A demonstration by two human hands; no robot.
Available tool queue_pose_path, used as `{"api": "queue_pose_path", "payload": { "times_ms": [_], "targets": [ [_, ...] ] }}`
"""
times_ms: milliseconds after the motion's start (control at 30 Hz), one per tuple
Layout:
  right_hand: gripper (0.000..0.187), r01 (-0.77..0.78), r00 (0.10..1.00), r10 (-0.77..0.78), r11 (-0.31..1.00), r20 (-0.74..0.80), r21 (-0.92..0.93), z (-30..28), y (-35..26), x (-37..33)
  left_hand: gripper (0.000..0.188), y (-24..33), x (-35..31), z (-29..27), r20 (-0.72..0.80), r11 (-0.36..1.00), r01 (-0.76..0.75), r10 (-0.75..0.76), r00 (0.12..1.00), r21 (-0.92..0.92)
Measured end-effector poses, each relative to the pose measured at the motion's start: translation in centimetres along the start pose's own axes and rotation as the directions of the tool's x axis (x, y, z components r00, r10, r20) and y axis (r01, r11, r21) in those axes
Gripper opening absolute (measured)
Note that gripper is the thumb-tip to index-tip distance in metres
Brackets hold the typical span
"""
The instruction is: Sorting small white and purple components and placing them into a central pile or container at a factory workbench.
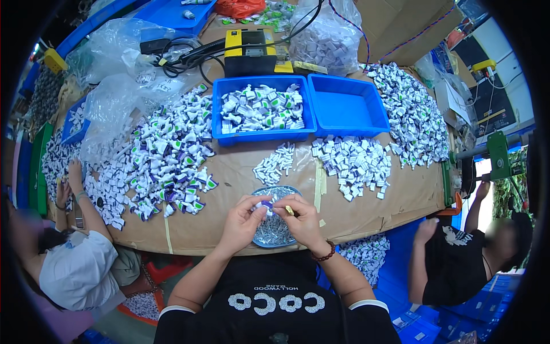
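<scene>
My left hand (243,225) is closed, thumb and fingers pinching a small white and purple plastic part (266,204). My right hand (302,221) meets it from the other side, its fingertips pressed together at the part. A small gold-coloured piece (289,210) shows at the right fingers; its kind is unclear. Whether the right fingertips also grip something tiny is hidden. Below both hands sits a round bluish bowl (274,245) filled with small shiny metal pieces, perhaps screws or pins. Just beyond it lies a little pile of slim white parts (275,164).
Beyond the piles stand a blue bin (263,136) of white-green parts and a second blue bin (349,109). Heaps of white parts flank them, left (166,155) and right (355,163). A yellow-black device (249,51) stands behind. People sit left (74,269) and right (447,264).
</scene>
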State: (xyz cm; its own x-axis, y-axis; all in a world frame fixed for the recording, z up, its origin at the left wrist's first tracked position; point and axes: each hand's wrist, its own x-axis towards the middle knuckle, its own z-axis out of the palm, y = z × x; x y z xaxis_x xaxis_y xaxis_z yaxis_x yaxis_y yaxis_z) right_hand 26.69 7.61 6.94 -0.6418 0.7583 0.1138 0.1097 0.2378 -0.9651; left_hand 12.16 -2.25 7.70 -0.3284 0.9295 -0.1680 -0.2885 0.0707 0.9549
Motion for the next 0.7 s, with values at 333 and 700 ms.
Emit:
{"api": "queue_pose_path", "payload": {
  "times_ms": [333,700],
  "targets": [
    [0.017,0.191,0.980,-0.199,0.946,-0.004,-0.264,0.0,-0.7,0.1,0.023,0.2,0.6,-0.4,-0.003,0.979,-0.052,0.053,0.999,0.198],
    [0.027,0.158,0.987,-0.162,0.961,-0.002,-0.228,-0.2,-0.3,0.4,0.022,-0.9,1.7,-0.9,0.054,0.980,0.185,-0.182,0.982,-0.073]
  ]
}}
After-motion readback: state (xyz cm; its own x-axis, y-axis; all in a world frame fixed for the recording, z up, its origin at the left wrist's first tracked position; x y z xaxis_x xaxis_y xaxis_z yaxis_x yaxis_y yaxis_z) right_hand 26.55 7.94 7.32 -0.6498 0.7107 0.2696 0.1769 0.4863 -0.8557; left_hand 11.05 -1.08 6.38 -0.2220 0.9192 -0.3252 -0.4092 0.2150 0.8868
